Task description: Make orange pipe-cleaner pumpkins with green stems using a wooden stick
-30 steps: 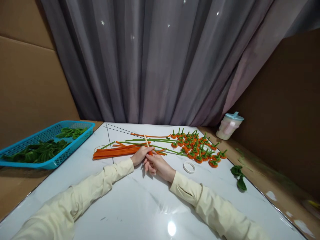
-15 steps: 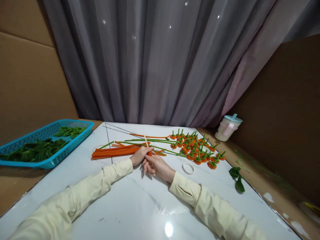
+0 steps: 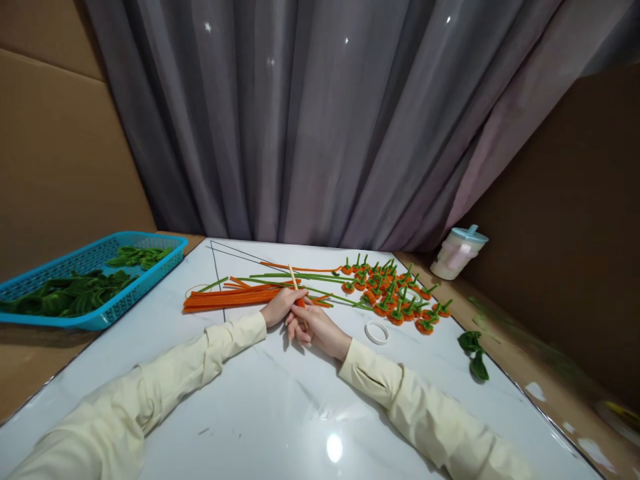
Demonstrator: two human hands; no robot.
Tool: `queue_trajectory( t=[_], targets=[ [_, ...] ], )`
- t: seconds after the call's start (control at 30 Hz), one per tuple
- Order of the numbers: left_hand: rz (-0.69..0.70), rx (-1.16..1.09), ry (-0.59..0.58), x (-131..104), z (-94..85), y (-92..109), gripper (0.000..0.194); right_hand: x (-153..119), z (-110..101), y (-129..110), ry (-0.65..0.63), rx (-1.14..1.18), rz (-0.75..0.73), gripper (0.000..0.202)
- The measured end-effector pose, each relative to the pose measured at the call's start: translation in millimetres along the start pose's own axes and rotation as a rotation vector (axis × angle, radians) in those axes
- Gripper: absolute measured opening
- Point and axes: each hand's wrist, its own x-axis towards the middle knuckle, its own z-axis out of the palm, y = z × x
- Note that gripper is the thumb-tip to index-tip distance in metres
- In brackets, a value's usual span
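Note:
My left hand (image 3: 281,307) and my right hand (image 3: 321,330) meet over the table, fingers closed. Between them is a thin pale wooden stick (image 3: 293,277), standing tilted, with orange pipe cleaner (image 3: 300,302) around it at the fingertips. My left fingers pinch at the orange part from the left, and my right hand grips the stick just below. The fingers hide much of the hold. Behind my left hand lies a bundle of orange pipe cleaners (image 3: 220,302). Green pipe cleaners (image 3: 300,275) stretch beyond my hands. Several small orange pieces with green stems (image 3: 395,313) stand to the right.
A white ring (image 3: 377,333) lies near my right wrist. Green leaf shapes (image 3: 473,353) rest by the table's right edge. At the left, a blue basket (image 3: 103,317) holds more green pieces. A lidded cup (image 3: 457,253) stands back right, before a grey curtain (image 3: 320,133).
The camera view has tilted slightly, shifting things up a little in the picture. Both hands keep nearly the same hold on the stick and the orange pipe cleaner.

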Motion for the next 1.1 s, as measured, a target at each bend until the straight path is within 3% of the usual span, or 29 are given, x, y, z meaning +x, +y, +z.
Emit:
queue_trajectory(
  t=[1.1],
  targets=[
    [-0.008,0.099,0.006,-3.2,-0.1,4.0,0.064,0.7,-0.8,1.0,-0.012,0.022,0.013,0.033]
  ],
)
